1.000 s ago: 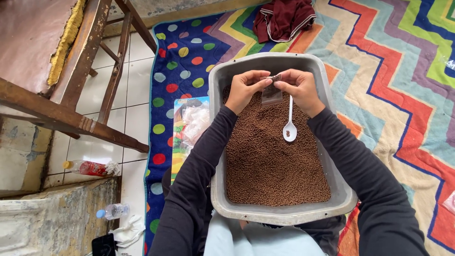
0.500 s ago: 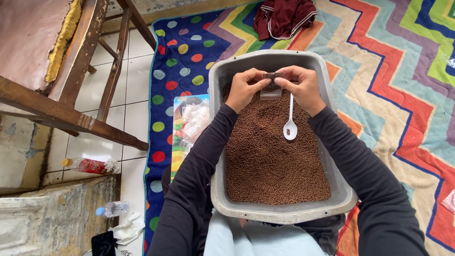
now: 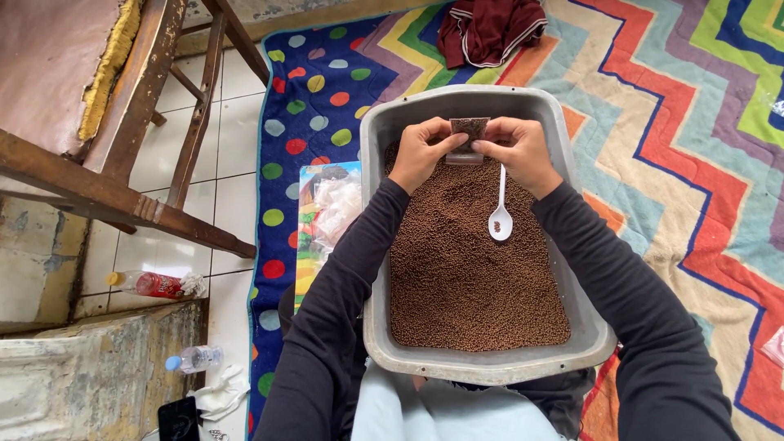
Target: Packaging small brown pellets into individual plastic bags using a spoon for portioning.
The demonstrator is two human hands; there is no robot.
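Left hand point(image 3: 418, 153) and right hand point(image 3: 516, 152) raised together over the far end of a grey tub point(image 3: 588, 318), both pinching a small clear bag point(image 3: 468, 139) by its upper edge, thumbs and forefingers closed on it. Bag flat, roughly square, partly filled with small brown pellets, darker near the top. White plastic spoon point(image 3: 500, 214) hanging from the right hand as well, bowl down, a few pellets in it. Below, a deep bed of the same brown pellets point(image 3: 469, 278) across the tub. Just left of the tub, a flat colourful printed package point(image 3: 320, 214) with crumpled clear plastic bags point(image 3: 336, 211) on top, lying on a blue dotted mat point(image 3: 302, 106). Further left, on the tiles, a bottle with a red label point(image 3: 151, 283); nearer, a clear bottle with a blue cap point(image 3: 193, 358).
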